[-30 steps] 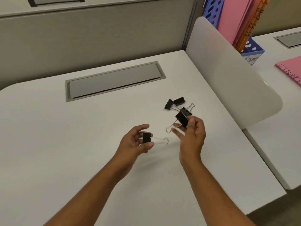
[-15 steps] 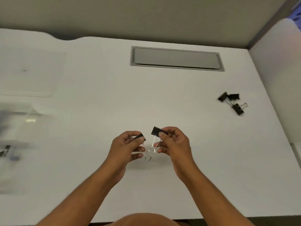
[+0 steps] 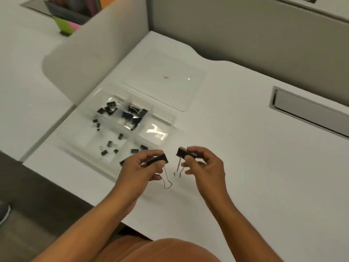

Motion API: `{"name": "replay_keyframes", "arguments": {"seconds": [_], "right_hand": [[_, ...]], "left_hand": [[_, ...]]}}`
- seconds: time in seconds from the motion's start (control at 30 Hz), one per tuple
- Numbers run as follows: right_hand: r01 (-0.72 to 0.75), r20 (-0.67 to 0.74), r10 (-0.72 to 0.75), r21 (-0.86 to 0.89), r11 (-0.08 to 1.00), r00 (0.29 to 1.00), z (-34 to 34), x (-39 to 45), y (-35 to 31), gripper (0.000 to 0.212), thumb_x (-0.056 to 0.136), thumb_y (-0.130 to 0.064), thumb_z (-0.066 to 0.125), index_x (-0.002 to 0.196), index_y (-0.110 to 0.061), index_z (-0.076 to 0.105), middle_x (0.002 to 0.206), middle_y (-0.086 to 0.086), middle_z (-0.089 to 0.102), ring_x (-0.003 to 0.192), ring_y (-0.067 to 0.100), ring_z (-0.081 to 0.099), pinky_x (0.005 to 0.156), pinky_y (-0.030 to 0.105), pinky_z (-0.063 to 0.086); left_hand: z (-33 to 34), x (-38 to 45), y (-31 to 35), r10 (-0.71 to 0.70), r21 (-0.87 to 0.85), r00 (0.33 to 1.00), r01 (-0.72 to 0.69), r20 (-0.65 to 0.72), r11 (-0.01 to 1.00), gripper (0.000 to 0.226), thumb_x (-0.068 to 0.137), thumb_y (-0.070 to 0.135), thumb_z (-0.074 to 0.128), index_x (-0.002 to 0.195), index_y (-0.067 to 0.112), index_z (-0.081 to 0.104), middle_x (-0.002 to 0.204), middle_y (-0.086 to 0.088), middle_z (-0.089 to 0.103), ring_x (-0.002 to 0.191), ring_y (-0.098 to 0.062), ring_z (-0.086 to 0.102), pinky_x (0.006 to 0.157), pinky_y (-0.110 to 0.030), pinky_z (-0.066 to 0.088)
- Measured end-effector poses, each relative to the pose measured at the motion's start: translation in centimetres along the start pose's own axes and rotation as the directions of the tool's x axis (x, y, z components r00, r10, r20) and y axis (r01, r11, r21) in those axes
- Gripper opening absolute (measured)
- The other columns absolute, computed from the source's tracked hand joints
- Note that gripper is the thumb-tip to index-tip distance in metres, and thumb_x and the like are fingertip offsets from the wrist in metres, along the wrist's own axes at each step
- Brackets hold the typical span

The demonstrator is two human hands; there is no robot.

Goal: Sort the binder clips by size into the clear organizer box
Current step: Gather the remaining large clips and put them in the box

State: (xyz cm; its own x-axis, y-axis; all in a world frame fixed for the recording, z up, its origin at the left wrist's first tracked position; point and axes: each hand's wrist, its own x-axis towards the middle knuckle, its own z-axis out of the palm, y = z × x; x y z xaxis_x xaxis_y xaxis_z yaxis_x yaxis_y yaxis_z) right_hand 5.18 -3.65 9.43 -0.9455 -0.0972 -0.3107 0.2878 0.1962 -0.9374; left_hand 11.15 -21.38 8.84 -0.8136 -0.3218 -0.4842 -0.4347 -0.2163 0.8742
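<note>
My left hand (image 3: pixel 140 170) pinches a large black binder clip (image 3: pixel 158 160) with its wire handles hanging down. My right hand (image 3: pixel 204 165) holds a second large black binder clip (image 3: pixel 182 153) the same way, a short gap between the two clips. Both hover over the white desk just right of the clear organizer box (image 3: pixel 171 118). The box has several compartments: small clips lie scattered in the left and near ones, bigger clips are piled in a middle one, and the right compartment holds none. My left hand covers the box's near right corner.
The box's clear lid (image 3: pixel 170 78) lies flat behind it. A grey cable hatch (image 3: pixel 306 108) is set into the desk at right. A rounded white divider panel (image 3: pixel 90 48) stands left of the box, with a file holder (image 3: pixel 69 14) beyond it. The desk's front edge runs below my forearms.
The view has swung left, bringing the organizer box and lid into sight. Both hands, each still holding a clip, now sit beside the box; the loose clips on the desk have left the view.
</note>
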Motion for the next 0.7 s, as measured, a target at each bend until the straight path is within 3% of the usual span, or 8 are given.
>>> {"name": "replay_keyframes", "arguments": {"seconds": [0.1,0.17,0.3,0.37,0.47,0.57,0.63,0.7], "right_hand": [[0.196,0.065,-0.188,-0.170,0.966,0.980,4.3,3.0,-2.3,0.022,0.094,-0.015,0.071,0.106,-0.033,0.071,0.099,-0.022,0.073,0.090,0.002,0.072,0.077,0.020,0.058],[0.313,0.097,-0.298,-0.262,0.913,0.950,6.7,5.3,-3.6,0.018,0.095,-0.016,0.070,0.109,-0.027,0.068,0.098,-0.022,0.071,0.093,0.000,0.068,0.076,0.014,0.052],[0.397,0.186,-0.354,-0.536,0.745,0.916,9.7,9.6,-3.4,0.013,0.098,-0.023,0.066,0.110,-0.024,0.062,0.101,-0.008,0.071,0.099,0.018,0.061,0.089,0.038,0.049],[0.390,0.225,-0.331,-0.681,0.619,0.917,10.2,10.9,-2.7,0.011,0.101,-0.025,0.062,0.112,-0.023,0.061,0.096,-0.007,0.065,0.104,0.024,0.053,0.092,0.040,0.040],[0.404,0.291,-0.298,-0.793,0.456,0.909,10.4,11.6,-1.9,0.010,0.106,-0.027,0.054,0.111,-0.025,0.063,0.087,-0.012,0.052,0.105,0.026,0.047,0.091,0.042,0.037],[0.431,0.330,-0.310,-0.828,0.358,0.892,10.2,11.9,-1.1,0.019,0.106,-0.030,0.056,0.116,-0.032,0.072,0.112,-0.007,0.066,0.109,0.027,0.046,0.090,0.042,0.039],[0.412,0.267,-0.386,-0.835,0.365,0.883,9.7,11.9,-0.7,0.024,0.104,-0.026,0.060,0.122,-0.034,0.073,0.125,-0.005,0.065,0.111,0.028,0.048,0.088,0.040,0.039],[0.395,0.177,-0.464,-0.813,0.429,0.868,8.9,11.5,-0.5,0.028,0.101,-0.018,0.063,0.124,-0.032,0.073,0.123,-0.002,0.065,0.109,0.028,0.050,0.086,0.040,0.041]], "left_hand": [[-3.3,0.7,0.5,0.033,-0.025,0.997,-0.035,-0.070,0.999,0.028,0.089,0.003,0.077,0.111,0.020,0.076,0.100,-0.007,0.075,0.084,-0.026,0.076,0.077,-0.037,0.064],[-4.6,1.2,0.8,0.066,-0.011,0.994,-0.068,-0.089,0.998,0.027,0.088,0.003,0.077,0.111,0.018,0.074,0.096,-0.004,0.076,0.085,-0.025,0.077,0.078,-0.038,0.064],[-5.7,2.4,1.3,0.155,0.080,0.982,-0.147,-0.105,0.986,0.022,0.086,0.010,0.081,0.105,0.020,0.074,0.098,0.000,0.077,0.084,-0.020,0.077,0.073,-0.027,0.063],[-5.8,3.4,1.6,0.249,0.192,0.961,-0.223,-0.121,0.956,0.021,0.086,0.016,0.082,0.104,0.025,0.074,0.105,0.004,0.073,0.087,-0.016,0.076,0.069,-0.020,0.059],[-5.8,5.4,2.6,0.437,0.369,0.890,-0.367,-0.127,0.854,0.022,0.087,0.020,0.082,0.107,0.025,0.075,0.108,0.007,0.065,0.094,-0.008,0.071,0.069,-0.014,0.054],[-5.5,8.1,3.9,0.603,0.576,0.794,-0.457,-0.079,0.678,0.022,0.089,0.025,0.080,0.109,0.023,0.075,0.106,0.012,0.066,0.100,-0.006,0.060,0.078,-0.012,0.044],[-5.1,10.2,4.3,0.657,0.694,0.753,-0.455,-0.036,0.558,0.023,0.089,0.031,0.079,0.111,0.023,0.075,0.107,0.010,0.070,0.108,-0.014,0.052,0.086,-0.027,0.044],[-4.7,12.0,4.4,0.664,0.753,0.748,-0.439,0.004,0.490,0.025,0.089,0.036,0.079,0.111,0.025,0.075,0.106,0.010,0.072,0.112,-0.020,0.047,0.093,-0.040,0.043]]}}
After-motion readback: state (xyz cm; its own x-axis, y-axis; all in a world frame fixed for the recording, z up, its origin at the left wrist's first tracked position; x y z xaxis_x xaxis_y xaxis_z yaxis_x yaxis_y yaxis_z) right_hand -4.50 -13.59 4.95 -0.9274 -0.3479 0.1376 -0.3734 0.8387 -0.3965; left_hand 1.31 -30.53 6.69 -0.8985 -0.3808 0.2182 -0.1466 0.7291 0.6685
